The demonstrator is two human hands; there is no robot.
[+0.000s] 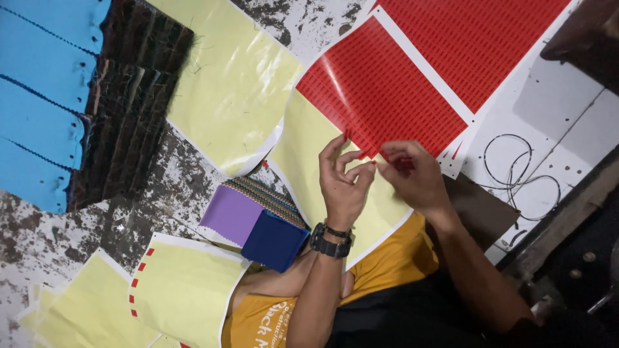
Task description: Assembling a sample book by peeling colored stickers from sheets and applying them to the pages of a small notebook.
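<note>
both hands meet at the lower edge of a red sticker sheet [380, 90], and the grip there is a fine pinch. the left hand [345, 180] has thumb and forefinger closed on a tiny red sticker [373, 162], the other fingers fanned loosely upward. the right hand [412, 175] is curled beside it, fingertips nearly touching the left hand's, and closes on a small red bit at about the same spot; whether that bit is a separate sticker or part of the sheet cannot be told. a black watch [330, 243] and a dark bracelet sit on the left wrist, just below the pinch.

the red sticker sheet starts right at the fingertips and spreads up and away from them, with a second red sheet [477, 38] beyond it across a white strip. directly under both hands lies a pale yellow backing sheet [309, 148], peeled bare. another yellow sheet [225, 84] lies farther up and to the left of the grip, and one more [184, 290], with a row of red stickers along its edge, sits well below left. between that one and the hands rests a stack of fabric swatches [258, 222], purple and navy on top. a loop of thin black wire [516, 171] lies on the white surface to the right of the hands.
</note>
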